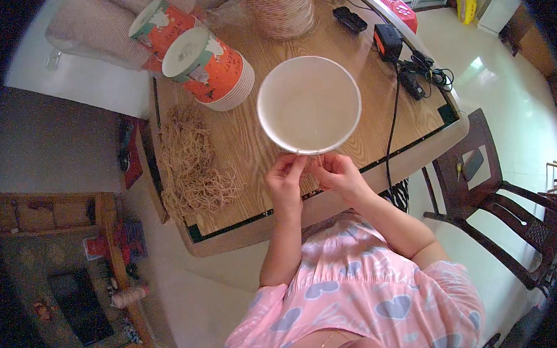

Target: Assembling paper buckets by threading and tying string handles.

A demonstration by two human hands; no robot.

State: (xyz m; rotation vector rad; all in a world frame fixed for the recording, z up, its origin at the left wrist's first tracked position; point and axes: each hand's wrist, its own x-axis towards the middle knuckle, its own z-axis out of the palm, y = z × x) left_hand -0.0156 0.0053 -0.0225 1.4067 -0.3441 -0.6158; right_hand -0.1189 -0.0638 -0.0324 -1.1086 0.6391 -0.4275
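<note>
A white paper bucket (309, 104) stands on the wooden table, its open mouth facing up. At its near rim my left hand (286, 177) and my right hand (339, 178) are side by side, thumbs and fingertips pinched. Thin tan strands show at the fingertips of both hands, against the rim; they look like paper twine. The lower wall of the bucket is hidden from here. Left of the bucket lies a loose, tangled heap of tan twine pieces (195, 164).
Two stacks of orange-and-green printed paper buckets (223, 78) stand at the far left, beside wrapped stacks (101, 26). A tall stack of round tan pieces (278, 12) is at the back. A black adapter (388, 42) and cables lie to the right. A dark wooden chair (477, 170) stands beyond.
</note>
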